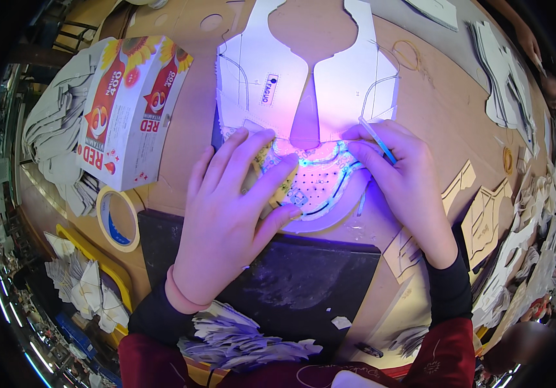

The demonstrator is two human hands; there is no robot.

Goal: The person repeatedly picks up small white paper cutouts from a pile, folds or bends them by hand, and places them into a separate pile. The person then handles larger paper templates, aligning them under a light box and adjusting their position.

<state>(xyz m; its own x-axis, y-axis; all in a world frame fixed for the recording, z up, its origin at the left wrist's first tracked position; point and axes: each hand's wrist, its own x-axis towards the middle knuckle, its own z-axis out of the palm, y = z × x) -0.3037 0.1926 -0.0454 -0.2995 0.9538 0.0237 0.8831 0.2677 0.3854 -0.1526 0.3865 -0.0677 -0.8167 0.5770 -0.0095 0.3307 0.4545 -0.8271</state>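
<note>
Under a violet-blue light lies a white two-flapped piece (349,84), which looks like a shoe upper, its flaps pointing away from me. Its near, curved end rests over a dotted, patterned rounded piece (313,181), lit pink and blue. My left hand (232,194) is spread over the left side of both, fingers apart and pressing down; part of a yellow patterned area shows beneath it. At the right edge of the joint, my right hand (397,168) pinches the white edge between thumb and forefinger. A slim pen-like stick (379,141) lies held across its fingers.
A black board (304,278) lies in front of me, with a heap of grey-white pieces (245,339) by its near edge. At left are a tape roll (118,218), a printed carton (132,110) and stacked pieces (58,123). Card templates (485,220) lie right.
</note>
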